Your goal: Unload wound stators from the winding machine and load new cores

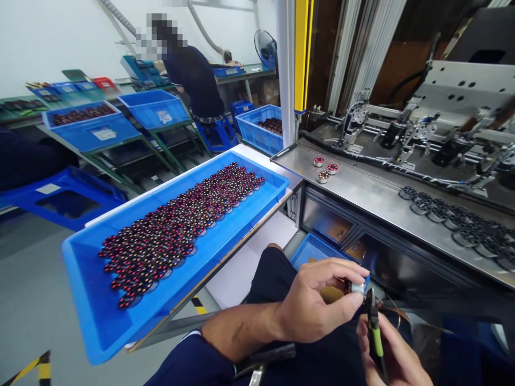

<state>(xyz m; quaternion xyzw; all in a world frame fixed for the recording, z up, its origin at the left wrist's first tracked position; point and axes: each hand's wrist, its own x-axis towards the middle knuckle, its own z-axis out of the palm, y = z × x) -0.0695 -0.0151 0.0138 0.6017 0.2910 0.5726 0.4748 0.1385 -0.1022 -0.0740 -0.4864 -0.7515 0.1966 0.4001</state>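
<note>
Between its thumb and fingers, my left hand (317,300) pinches a small round motor stator (356,288) above my lap. My right hand (388,348) is wrapped round cutting pliers (375,332) with green and black handles. The jaws of the pliers are close against the stator's right side; whether they touch it I cannot tell. A thin copper wire (396,311) curves out beside the pliers. On the left, a long blue tray (74,279) holds rows of wound stators (173,230) with red and copper-coloured windings.
Three wound stators (323,176) and rows of dark, unwound cores (454,214) sit on a metal ledge (362,198) before a machine (426,128). A blue bin (306,252) is below it. Behind, a person (197,80) sits near blue crates (96,131).
</note>
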